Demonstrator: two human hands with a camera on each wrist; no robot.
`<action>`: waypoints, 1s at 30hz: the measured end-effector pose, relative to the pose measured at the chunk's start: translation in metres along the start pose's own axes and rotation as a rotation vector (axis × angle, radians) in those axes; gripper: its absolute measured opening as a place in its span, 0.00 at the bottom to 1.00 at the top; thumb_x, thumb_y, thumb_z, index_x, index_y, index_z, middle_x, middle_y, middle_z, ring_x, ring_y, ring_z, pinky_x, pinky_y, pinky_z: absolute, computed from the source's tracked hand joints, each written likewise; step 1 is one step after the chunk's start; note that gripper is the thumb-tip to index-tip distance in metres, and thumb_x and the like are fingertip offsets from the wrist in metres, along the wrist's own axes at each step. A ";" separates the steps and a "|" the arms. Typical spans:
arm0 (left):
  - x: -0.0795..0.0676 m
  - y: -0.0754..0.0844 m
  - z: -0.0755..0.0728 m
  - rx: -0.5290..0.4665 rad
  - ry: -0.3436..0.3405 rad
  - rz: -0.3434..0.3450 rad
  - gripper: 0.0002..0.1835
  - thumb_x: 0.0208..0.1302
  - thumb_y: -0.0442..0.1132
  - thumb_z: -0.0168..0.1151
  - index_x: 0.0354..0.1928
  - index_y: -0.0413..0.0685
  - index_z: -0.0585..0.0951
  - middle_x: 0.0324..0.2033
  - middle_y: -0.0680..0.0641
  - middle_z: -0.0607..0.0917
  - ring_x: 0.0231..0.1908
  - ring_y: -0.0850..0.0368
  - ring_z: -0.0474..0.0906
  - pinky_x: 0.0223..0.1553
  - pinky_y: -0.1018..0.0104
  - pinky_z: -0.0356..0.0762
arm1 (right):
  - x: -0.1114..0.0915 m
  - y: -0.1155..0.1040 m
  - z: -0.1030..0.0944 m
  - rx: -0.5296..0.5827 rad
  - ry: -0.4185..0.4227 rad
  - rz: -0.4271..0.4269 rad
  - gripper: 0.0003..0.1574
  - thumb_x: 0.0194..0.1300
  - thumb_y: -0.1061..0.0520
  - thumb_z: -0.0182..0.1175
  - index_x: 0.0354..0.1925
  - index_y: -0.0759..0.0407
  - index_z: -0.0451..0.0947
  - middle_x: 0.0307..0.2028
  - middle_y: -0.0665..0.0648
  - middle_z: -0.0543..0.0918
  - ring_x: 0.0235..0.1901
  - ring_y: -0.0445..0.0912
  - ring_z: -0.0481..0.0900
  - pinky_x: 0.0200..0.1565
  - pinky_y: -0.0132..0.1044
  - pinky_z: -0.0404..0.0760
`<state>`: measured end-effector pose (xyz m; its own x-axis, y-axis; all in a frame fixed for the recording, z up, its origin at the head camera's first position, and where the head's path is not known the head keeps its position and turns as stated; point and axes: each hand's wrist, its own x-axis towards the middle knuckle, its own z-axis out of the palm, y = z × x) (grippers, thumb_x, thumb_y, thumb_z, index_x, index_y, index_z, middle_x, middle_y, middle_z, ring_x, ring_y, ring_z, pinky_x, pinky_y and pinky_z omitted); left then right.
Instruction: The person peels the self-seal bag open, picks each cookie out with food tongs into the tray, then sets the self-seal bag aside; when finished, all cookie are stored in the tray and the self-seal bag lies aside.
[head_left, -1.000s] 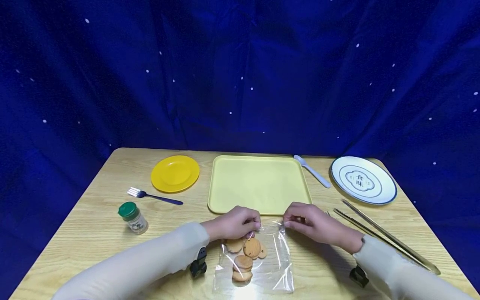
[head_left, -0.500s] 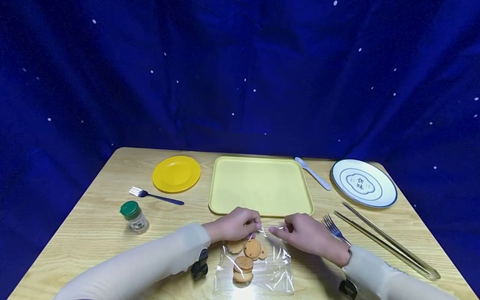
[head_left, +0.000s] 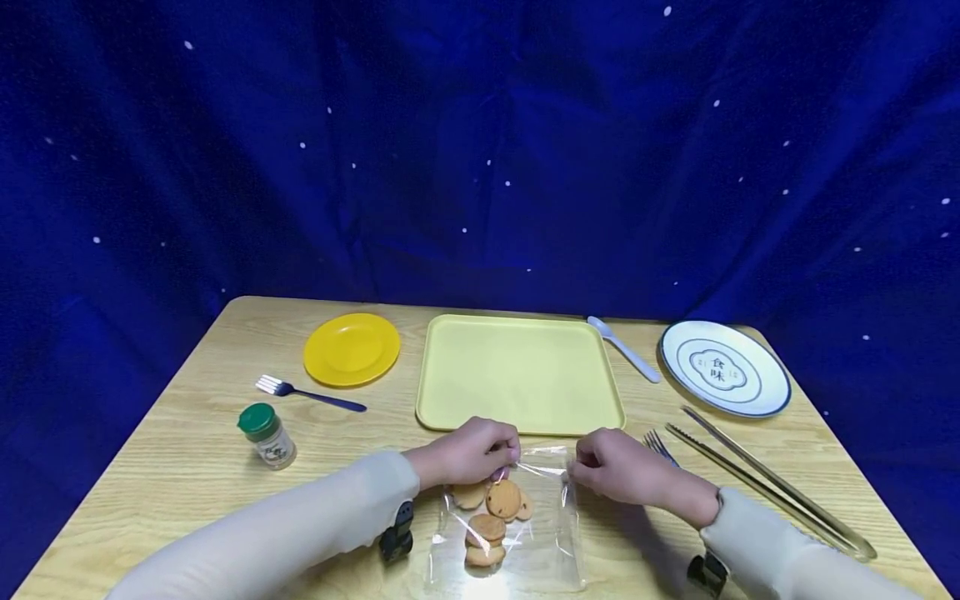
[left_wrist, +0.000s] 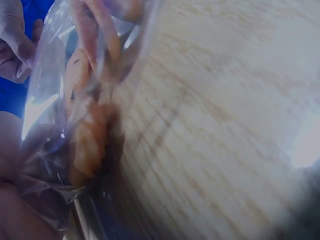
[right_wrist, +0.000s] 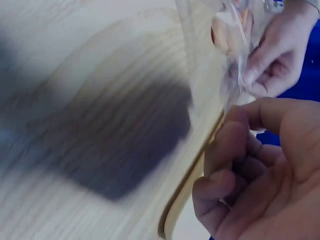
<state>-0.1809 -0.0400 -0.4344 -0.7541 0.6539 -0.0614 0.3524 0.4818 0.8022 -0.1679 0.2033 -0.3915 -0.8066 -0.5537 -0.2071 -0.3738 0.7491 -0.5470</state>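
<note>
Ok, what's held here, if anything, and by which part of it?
The clear bag, by its edge nearest the tray: the left hand pinches that edge, the right hand its right end.

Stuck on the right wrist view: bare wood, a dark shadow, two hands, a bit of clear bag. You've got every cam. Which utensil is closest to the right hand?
Observer: A fork. In the head view its tines show just to the right of the right hand, with most of its handle hidden.

Operator: Noted. What's inside the clear bag, and how is it spread? I only get a corner of it.

Observer: Several cookies. The head view shows them bunched toward the left side of the bag, some overlapping.
</note>
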 end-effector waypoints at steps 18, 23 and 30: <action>0.000 -0.001 0.001 0.007 0.014 -0.004 0.10 0.72 0.32 0.51 0.32 0.39 0.77 0.19 0.49 0.81 0.19 0.68 0.72 0.25 0.77 0.74 | -0.013 0.007 0.022 0.305 -0.074 0.063 0.29 0.66 0.53 0.60 0.12 0.64 0.66 0.10 0.44 0.67 0.10 0.33 0.61 0.15 0.26 0.61; 0.000 0.000 0.000 0.043 -0.011 0.013 0.10 0.72 0.33 0.51 0.31 0.40 0.77 0.18 0.49 0.80 0.18 0.69 0.71 0.27 0.78 0.73 | -0.015 0.021 0.012 0.435 -0.261 -0.049 0.27 0.68 0.57 0.58 0.20 0.74 0.64 0.13 0.46 0.72 0.13 0.34 0.69 0.18 0.25 0.70; 0.001 0.001 0.001 0.053 -0.008 -0.020 0.10 0.73 0.34 0.51 0.31 0.41 0.77 0.19 0.52 0.78 0.17 0.69 0.70 0.24 0.78 0.73 | -0.016 0.016 -0.003 0.351 -0.281 0.040 0.32 0.70 0.46 0.55 0.19 0.69 0.74 0.12 0.48 0.74 0.10 0.37 0.69 0.14 0.32 0.71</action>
<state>-0.1801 -0.0382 -0.4342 -0.7573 0.6479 -0.0821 0.3660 0.5252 0.7683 -0.1623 0.2253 -0.3947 -0.6435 -0.6405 -0.4192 -0.1279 0.6299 -0.7661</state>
